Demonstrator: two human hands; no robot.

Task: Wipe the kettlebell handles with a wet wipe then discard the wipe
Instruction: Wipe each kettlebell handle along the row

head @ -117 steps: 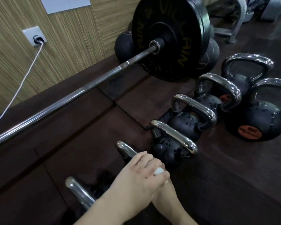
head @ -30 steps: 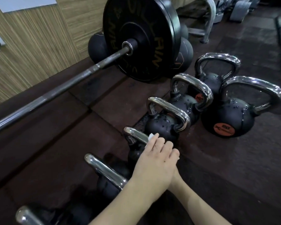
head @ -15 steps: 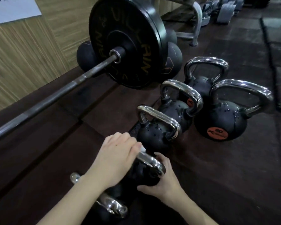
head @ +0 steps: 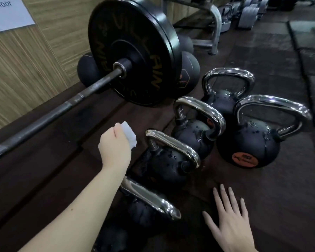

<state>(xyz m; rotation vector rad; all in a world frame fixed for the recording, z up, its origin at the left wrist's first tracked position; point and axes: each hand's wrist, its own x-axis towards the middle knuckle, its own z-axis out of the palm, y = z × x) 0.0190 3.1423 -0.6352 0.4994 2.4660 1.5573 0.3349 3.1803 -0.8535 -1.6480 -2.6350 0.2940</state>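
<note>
Head view, from the left edge: the barbell (head: 65, 104) lay along the wood-panelled wall (head: 25, 57), its black plate (head: 133, 51) standing just beyond my reach, none of it my concern. Next came my left hand (head: 115, 148), raised above the floor with the fingers curled around the folded wet wipe (head: 129, 133), a white corner showing past my knuckles. I held it bunched, I judge, so that a damp face stayed ready for the next handle. That hand hung just left of the chrome handle (head: 173, 144) of the second kettlebell, close but not touching it. The nearest kettlebell handle (head: 149, 197) sat below my forearm. Droplets showed on the black bells. Further right stood two more kettlebells in the row, handles (head: 202, 110) and (head: 227, 73), and beside them the larger bell with the orange label (head: 245, 159). Far right, my right hand (head: 229, 220) was spread flat and empty over the dark rubber floor (head: 280, 206), probably bracing me as I leaned. Several handles looked yet to be wiped.
</note>
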